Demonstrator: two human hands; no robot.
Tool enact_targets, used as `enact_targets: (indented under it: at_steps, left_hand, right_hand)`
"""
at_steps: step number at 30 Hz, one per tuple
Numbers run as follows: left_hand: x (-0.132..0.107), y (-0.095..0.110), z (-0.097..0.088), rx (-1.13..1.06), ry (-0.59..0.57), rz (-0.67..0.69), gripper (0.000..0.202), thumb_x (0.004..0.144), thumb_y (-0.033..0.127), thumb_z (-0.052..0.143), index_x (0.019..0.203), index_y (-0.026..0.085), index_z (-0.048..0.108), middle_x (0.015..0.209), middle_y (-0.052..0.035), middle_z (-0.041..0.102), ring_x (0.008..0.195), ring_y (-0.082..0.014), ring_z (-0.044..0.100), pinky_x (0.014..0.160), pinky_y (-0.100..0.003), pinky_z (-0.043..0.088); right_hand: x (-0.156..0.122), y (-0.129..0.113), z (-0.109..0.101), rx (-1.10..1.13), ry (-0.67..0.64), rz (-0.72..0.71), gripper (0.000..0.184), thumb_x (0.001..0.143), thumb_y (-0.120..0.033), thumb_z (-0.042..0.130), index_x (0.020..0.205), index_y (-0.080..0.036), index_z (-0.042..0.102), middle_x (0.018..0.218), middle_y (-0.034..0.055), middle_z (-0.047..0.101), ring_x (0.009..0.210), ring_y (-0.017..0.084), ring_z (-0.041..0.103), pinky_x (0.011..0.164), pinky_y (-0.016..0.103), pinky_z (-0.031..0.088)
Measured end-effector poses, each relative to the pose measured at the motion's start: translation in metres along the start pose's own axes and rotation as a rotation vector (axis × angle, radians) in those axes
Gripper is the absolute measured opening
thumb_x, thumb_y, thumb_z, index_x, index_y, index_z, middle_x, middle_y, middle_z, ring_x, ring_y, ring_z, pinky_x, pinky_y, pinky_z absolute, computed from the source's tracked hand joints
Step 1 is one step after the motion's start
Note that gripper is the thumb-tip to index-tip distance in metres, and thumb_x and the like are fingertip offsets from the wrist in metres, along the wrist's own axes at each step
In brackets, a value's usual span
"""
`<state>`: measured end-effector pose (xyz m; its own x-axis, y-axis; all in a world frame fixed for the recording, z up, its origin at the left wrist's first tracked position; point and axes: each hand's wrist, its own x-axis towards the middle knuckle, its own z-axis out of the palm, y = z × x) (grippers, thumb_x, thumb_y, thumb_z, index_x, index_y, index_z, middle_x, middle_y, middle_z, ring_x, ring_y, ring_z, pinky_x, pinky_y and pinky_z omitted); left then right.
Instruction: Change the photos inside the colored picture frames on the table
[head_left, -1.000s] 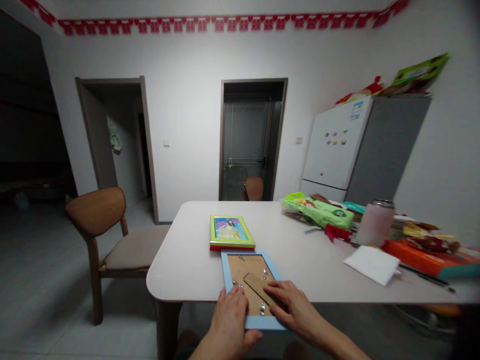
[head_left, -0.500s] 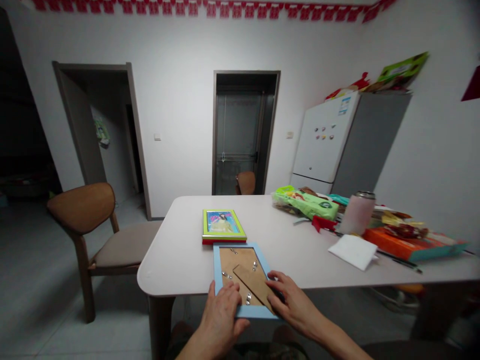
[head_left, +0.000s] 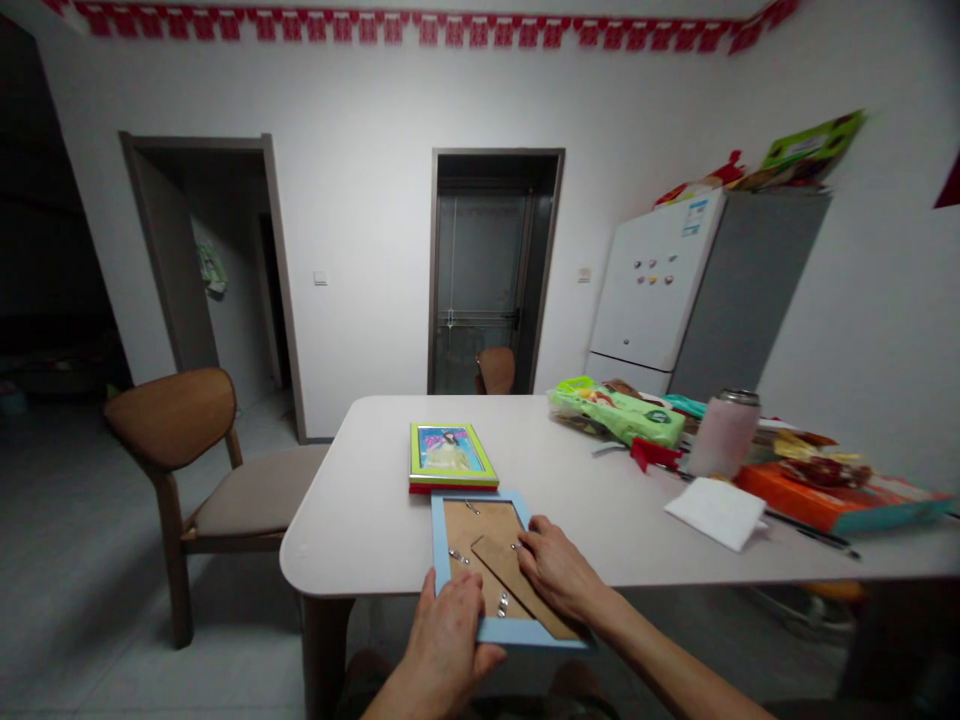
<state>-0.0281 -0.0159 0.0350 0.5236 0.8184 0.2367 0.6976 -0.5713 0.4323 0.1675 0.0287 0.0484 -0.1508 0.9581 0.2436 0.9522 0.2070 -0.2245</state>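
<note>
A light-blue picture frame (head_left: pixel 440 540) lies face down over the table's near edge, its brown backboard (head_left: pixel 469 522) and slanted stand leg (head_left: pixel 517 592) showing. My left hand (head_left: pixel 444 625) holds its lower left side, thumb toward the bottom edge. My right hand (head_left: pixel 559 570) is closed at the right side, fingertips at a small metal clip (head_left: pixel 515 546) that they mostly cover. Other metal clips sit at the top (head_left: pixel 471 508), left (head_left: pixel 459 556) and bottom (head_left: pixel 503 604) of the backboard. Just beyond is a green picture frame (head_left: pixel 454 460) stacked on a red one (head_left: pixel 420 489).
On the white table (head_left: pixel 352 500), the right side carries a green packet (head_left: pixel 637 415), a pink bottle (head_left: pixel 724 435), folded white paper (head_left: pixel 716 512) and an orange box (head_left: pixel 795 495). A wooden chair (head_left: pixel 176 415) stands at the left.
My right hand has moved up from the stand leg's lower part to the clip on the right side, with fingers drawn together. My left hand keeps its hold on the frame.
</note>
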Motion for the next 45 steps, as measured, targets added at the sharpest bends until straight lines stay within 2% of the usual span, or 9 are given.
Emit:
enact_targets:
  at_steps: [4, 9, 14, 18, 25, 32, 34, 37, 45]
  left_hand:
    - [-0.001, 0.000, 0.000, 0.000, 0.012, 0.001, 0.055, 0.067, 0.038, 0.060, 0.115, 0.017, 0.041, 0.120, -0.0085, 0.048, 0.113, -0.0201, 0.038, 0.101, -0.044, 0.012]
    - [-0.003, -0.006, 0.005, -0.032, 0.032, 0.022, 0.058, 0.066, 0.036, 0.062, 0.116, 0.018, 0.039, 0.119, -0.0079, 0.048, 0.113, -0.0198, 0.038, 0.101, -0.044, 0.011]
    - [-0.006, -0.008, 0.005, -0.058, 0.050, 0.059, 0.054, 0.064, 0.031, 0.063, 0.112, 0.020, 0.040, 0.118, -0.0059, 0.048, 0.111, -0.0197, 0.039, 0.101, -0.044, 0.012]
    - [-0.009, -0.006, -0.001, -0.097, 0.075, 0.069, 0.037, 0.065, 0.025, 0.061, 0.100, 0.021, 0.047, 0.114, -0.0025, 0.050, 0.109, -0.0172, 0.040, 0.101, -0.042, 0.012]
    - [-0.011, -0.007, -0.006, -0.166, 0.071, 0.071, 0.028, 0.066, 0.023, 0.061, 0.091, 0.021, 0.048, 0.111, -0.0011, 0.051, 0.106, -0.0161, 0.041, 0.101, -0.041, 0.012]
    - [-0.013, -0.007, -0.009, -0.176, 0.055, 0.068, 0.031, 0.067, 0.024, 0.060, 0.095, 0.021, 0.048, 0.116, -0.0035, 0.049, 0.110, -0.0179, 0.039, 0.101, -0.044, 0.011]
    - [-0.014, -0.006, -0.009, -0.174, 0.048, 0.055, 0.032, 0.066, 0.024, 0.060, 0.096, 0.020, 0.048, 0.115, -0.0046, 0.049, 0.109, -0.0184, 0.040, 0.100, -0.044, 0.012]
    - [-0.014, -0.004, -0.009, -0.166, 0.033, 0.041, 0.040, 0.064, 0.022, 0.061, 0.102, 0.019, 0.046, 0.111, -0.0066, 0.052, 0.107, -0.0190, 0.043, 0.100, -0.044, 0.013]
    - [-0.014, -0.002, -0.007, -0.173, 0.043, 0.013, 0.050, 0.062, 0.025, 0.062, 0.108, 0.018, 0.044, 0.103, -0.0058, 0.056, 0.104, -0.0201, 0.045, 0.101, -0.042, 0.014]
  right_hand:
    - [-0.004, 0.004, 0.000, 0.030, -0.004, -0.024, 0.030, 0.078, -0.025, 0.031, 0.075, -0.015, 0.059, 0.093, 0.0090, 0.048, 0.088, 0.016, 0.046, 0.081, 0.026, 0.033]
    - [-0.008, 0.000, -0.007, -0.004, -0.013, -0.053, 0.030, 0.079, -0.026, 0.032, 0.088, -0.016, 0.058, 0.101, 0.0101, 0.049, 0.093, 0.019, 0.045, 0.083, 0.029, 0.032]
    - [-0.004, -0.034, -0.004, 0.066, -0.019, -0.212, 0.033, 0.080, -0.024, 0.030, 0.098, -0.022, 0.057, 0.105, 0.0069, 0.052, 0.096, 0.019, 0.043, 0.082, 0.031, 0.032]
    - [0.003, -0.057, 0.002, 0.124, -0.078, -0.327, 0.031, 0.077, -0.021, 0.034, 0.096, -0.025, 0.059, 0.098, 0.0041, 0.054, 0.092, 0.018, 0.043, 0.080, 0.031, 0.032]
    - [0.010, -0.056, 0.003, 0.118, -0.144, -0.320, 0.039, 0.068, -0.013, 0.037, 0.097, -0.026, 0.059, 0.102, 0.0029, 0.053, 0.096, 0.019, 0.040, 0.082, 0.033, 0.030]
    - [0.009, -0.059, 0.000, 0.167, -0.160, -0.335, 0.037, 0.069, -0.016, 0.039, 0.097, -0.027, 0.060, 0.103, 0.0028, 0.055, 0.098, 0.019, 0.042, 0.083, 0.032, 0.031]
    - [0.016, -0.055, 0.002, 0.204, -0.117, -0.280, 0.035, 0.072, -0.019, 0.037, 0.099, -0.024, 0.059, 0.103, 0.0045, 0.057, 0.097, 0.018, 0.045, 0.083, 0.030, 0.032]
    - [0.035, -0.044, 0.008, 0.215, -0.019, -0.063, 0.034, 0.075, -0.026, 0.037, 0.100, -0.019, 0.060, 0.099, 0.0065, 0.061, 0.092, 0.017, 0.051, 0.080, 0.027, 0.034]
    - [0.079, -0.025, 0.031, 0.112, 0.023, 0.228, 0.020, 0.072, -0.031, 0.046, 0.073, -0.021, 0.064, 0.076, 0.0039, 0.066, 0.071, 0.015, 0.057, 0.057, 0.022, 0.034]
